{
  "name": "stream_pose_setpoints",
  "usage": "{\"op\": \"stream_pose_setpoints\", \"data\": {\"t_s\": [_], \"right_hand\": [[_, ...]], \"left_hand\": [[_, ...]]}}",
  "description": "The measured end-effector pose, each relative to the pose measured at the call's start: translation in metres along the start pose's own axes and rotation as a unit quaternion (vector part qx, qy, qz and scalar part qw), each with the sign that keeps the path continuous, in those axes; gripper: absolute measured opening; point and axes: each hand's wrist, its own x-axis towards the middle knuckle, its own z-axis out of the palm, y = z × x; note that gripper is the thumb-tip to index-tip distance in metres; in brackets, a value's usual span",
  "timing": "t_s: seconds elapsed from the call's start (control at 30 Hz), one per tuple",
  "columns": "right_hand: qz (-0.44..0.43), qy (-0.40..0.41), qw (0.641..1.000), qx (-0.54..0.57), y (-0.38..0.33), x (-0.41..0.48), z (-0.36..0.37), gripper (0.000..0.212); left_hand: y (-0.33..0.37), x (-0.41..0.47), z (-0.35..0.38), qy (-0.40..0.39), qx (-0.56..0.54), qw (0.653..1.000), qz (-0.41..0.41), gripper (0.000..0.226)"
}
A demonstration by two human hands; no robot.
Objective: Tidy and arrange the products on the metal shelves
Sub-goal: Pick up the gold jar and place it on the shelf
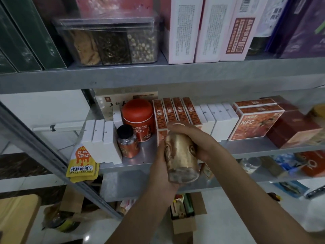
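I hold a gold-labelled clear jar in both hands, in front of the middle metal shelf. My left hand cups its lower left side and bottom. My right hand grips its top, fingers curled over the lid. The jar tilts with its bottom toward me. Just behind it stand orange boxes. A small bottle with a black cap and a red canister stand to the left on the same shelf.
White boxes stand at the shelf's left, more white boxes and NFC boxes at the right. Yellow pouches hang off the left front edge. The upper shelf carries tall boxes and a clear container. Cardboard boxes sit on the floor.
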Motion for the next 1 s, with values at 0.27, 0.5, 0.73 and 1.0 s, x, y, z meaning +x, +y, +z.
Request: {"op": "stream_pose_setpoints", "data": {"t_s": [0.27,0.5,0.73,1.0], "right_hand": [[0.056,-0.038,0.996,0.060,0.006,0.002,-0.004,0.020],[-0.110,0.168,0.970,-0.134,0.006,0.003,-0.004,0.015],[0.003,0.021,0.995,0.092,0.012,0.006,-0.012,0.040],[-0.081,0.155,0.978,-0.111,-0.001,0.002,-0.006,0.015]], "left_hand": [[-0.011,0.005,0.003,0.042,-0.051,0.996,-0.056,0.062],[-0.010,-0.001,-0.009,0.013,0.224,0.975,0.007,0.061],[0.002,-0.012,-0.007,-0.099,-0.111,0.975,-0.165,0.074],[0.009,0.004,-0.019,-0.039,0.145,0.987,-0.059,0.070]]}}
